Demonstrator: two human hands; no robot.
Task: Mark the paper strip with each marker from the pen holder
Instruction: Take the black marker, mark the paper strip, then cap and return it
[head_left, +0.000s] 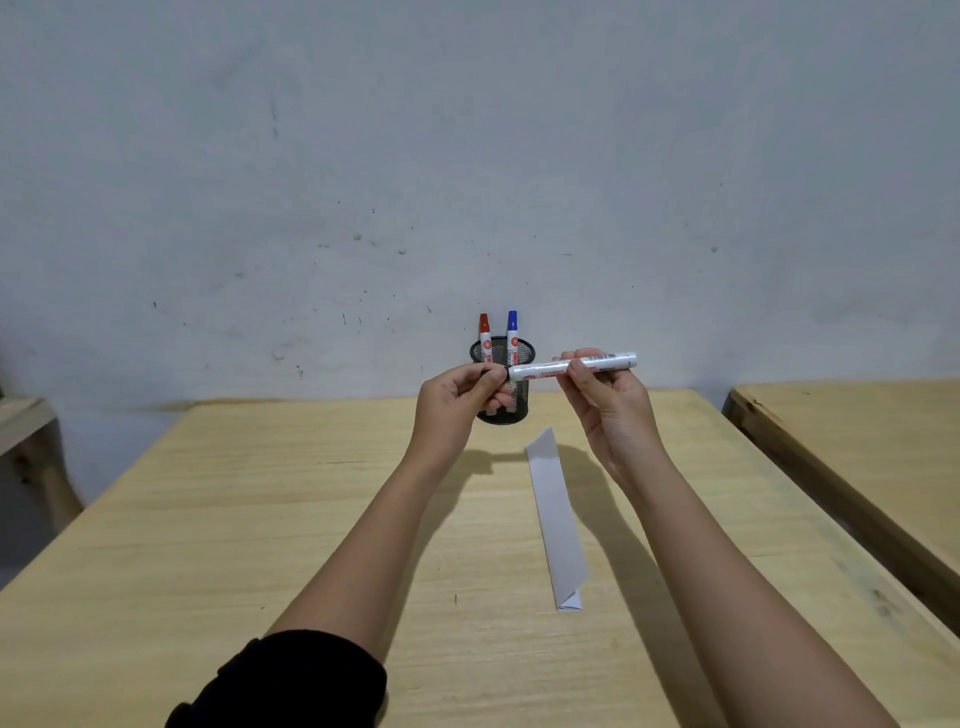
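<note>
Both hands are up above the table (208, 519). The right hand (605, 405) pinches a white marker (571, 365), held level in front of the black mesh pen holder (503, 384). The left hand (457, 395) is closed on the marker's black cap (493, 373) at its left end. A red marker (484, 338) and a blue marker (512, 335) stand in the holder. A white paper strip (556, 519) lies flat below, near end folded.

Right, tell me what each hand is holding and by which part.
The right hand holds a white marker level by the middle of its barrel. The left hand pinches the marker's dark cap end; whether the cap is off cannot be told.
</note>
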